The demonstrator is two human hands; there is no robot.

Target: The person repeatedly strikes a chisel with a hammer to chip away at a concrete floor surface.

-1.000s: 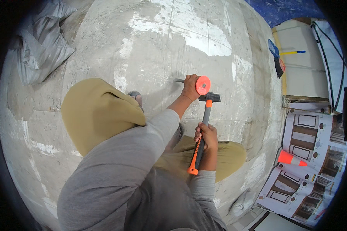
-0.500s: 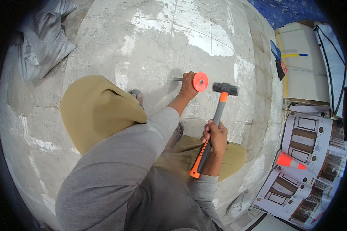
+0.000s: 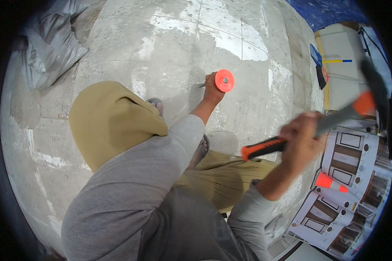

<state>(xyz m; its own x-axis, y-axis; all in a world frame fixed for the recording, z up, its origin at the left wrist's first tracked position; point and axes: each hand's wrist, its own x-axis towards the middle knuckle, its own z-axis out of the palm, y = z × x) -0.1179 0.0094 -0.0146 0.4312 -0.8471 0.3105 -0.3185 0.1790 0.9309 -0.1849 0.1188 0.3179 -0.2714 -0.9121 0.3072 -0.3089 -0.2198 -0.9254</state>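
Observation:
My left hand point(image 3: 211, 90) is wrapped round a chisel with a round orange hand guard point(image 3: 225, 81). The guard faces up, and the grey metal shaft shows on the far side of the fist, slanting down toward the floor; whether its tip touches the floor I cannot tell. Raised at the right, my right hand point(image 3: 302, 138) grips a club hammer point(image 3: 335, 120) by its grey, black and orange handle. The hammer's dark head is smeared by motion near the right rim, well apart from the chisel.
Under me lies a grey concrete floor point(image 3: 170, 82) with white patches. A crumpled grey sack point(image 3: 52, 56) sits at the far left. To the right are printed sheets point(image 3: 315, 209), a small orange-and-white cone point(image 3: 331, 182) and a blue-and-black object point(image 3: 320, 69). Blue sheeting point(image 3: 326, 11) covers the far right corner.
My right hand has swung the hammer up and to the right, away from the chisel. My left hand keeps its grip on the chisel, shifted slightly in the picture.

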